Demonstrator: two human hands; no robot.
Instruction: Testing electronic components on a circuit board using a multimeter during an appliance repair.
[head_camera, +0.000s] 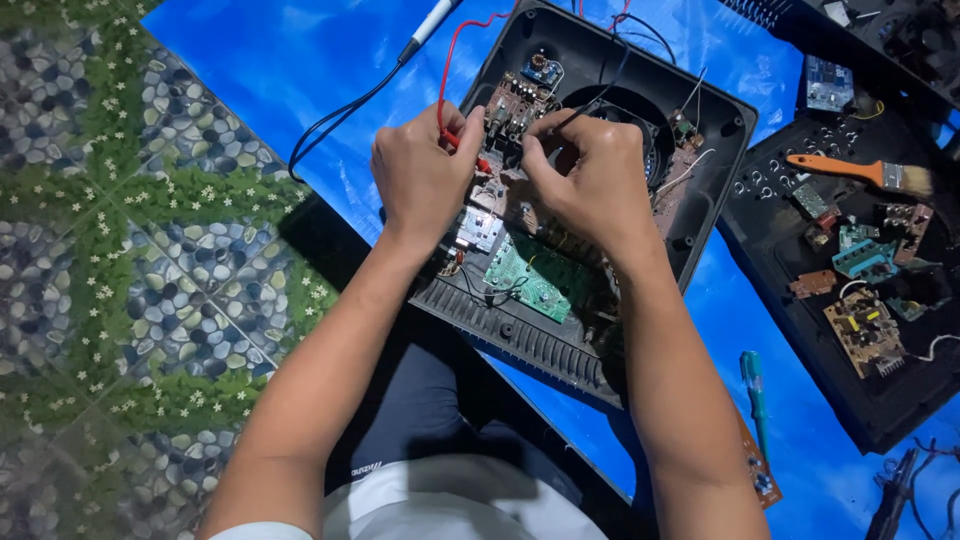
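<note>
Left hand (425, 178) pinches a slim red test probe (462, 146) with closed fingers, its tip on the brown circuit board (512, 112) inside the open black plastic appliance casing (560, 330). Right hand (588, 185) grips a thin black test probe (578, 114), touching the same board. Farther right, an orange-handled paintbrush (858, 172) lies on a black tray (890, 420).

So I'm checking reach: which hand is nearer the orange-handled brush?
Right. The right hand is nearer the orange-handled brush; the left hand lies farther left.
</note>
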